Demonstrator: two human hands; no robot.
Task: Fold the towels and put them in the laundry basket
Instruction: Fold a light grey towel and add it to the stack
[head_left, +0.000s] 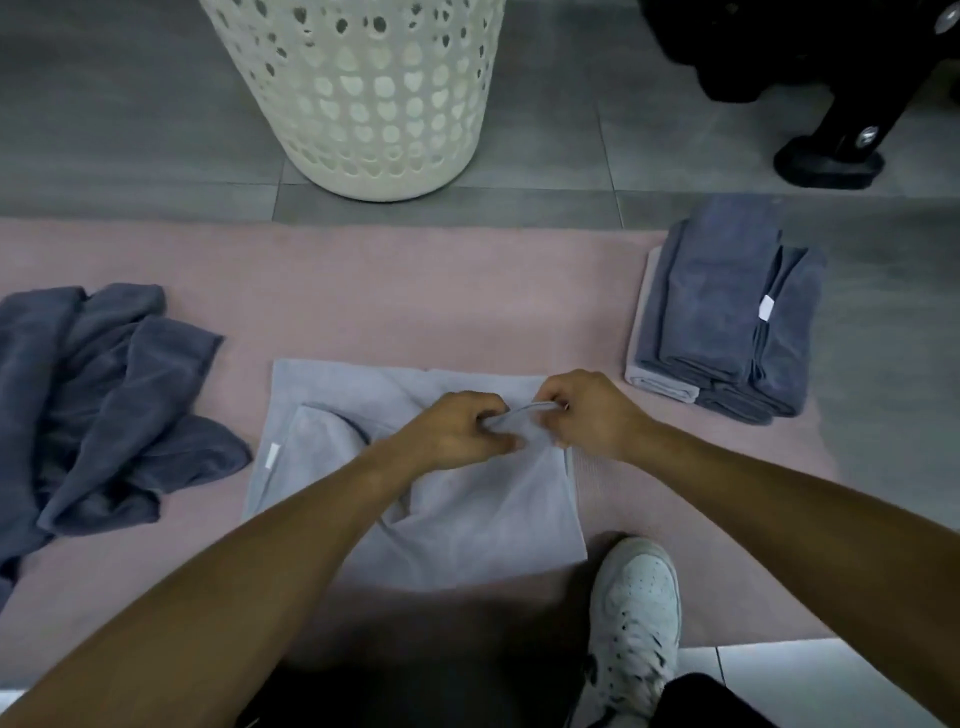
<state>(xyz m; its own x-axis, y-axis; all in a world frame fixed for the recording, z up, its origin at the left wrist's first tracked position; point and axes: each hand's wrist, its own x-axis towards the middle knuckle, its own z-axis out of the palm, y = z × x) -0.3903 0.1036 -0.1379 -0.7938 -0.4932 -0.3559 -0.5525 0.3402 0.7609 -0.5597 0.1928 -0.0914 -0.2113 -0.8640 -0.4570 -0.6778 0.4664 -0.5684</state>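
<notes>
Two hands meet over a pale lilac towel (467, 514) that lies partly folded on a pink mat (415, 291) spread on the grey tiled floor (130, 130). The left hand (457, 428) has its fingers curled and pinches a raised ridge of the towel's cloth near the towel's far edge. The right hand (587, 410) is curled in the same way just beside it and pinches the same ridge, so that a short strip of fabric stretches between the two hands. A white tag (272, 456) shows on the towel's left side.

To the left, on the mat, lies a crumpled heap of dark blue-grey towels (104, 400), unfolded and overlapping. To the right, at the mat's corner, sits a stack of folded towels (727, 312): dark blue-grey ones on top of a pale one, with a small white label showing on the top layers.

Beyond the mat, on the floor, stands a cream laundry basket (384, 104) with round holes in its wall; its rim is out of view. A white sneaker (636, 608) rests on the mat's near edge, just beside the lilac towel's near right corner. A black piece of equipment (831, 130) stands at the far right.
</notes>
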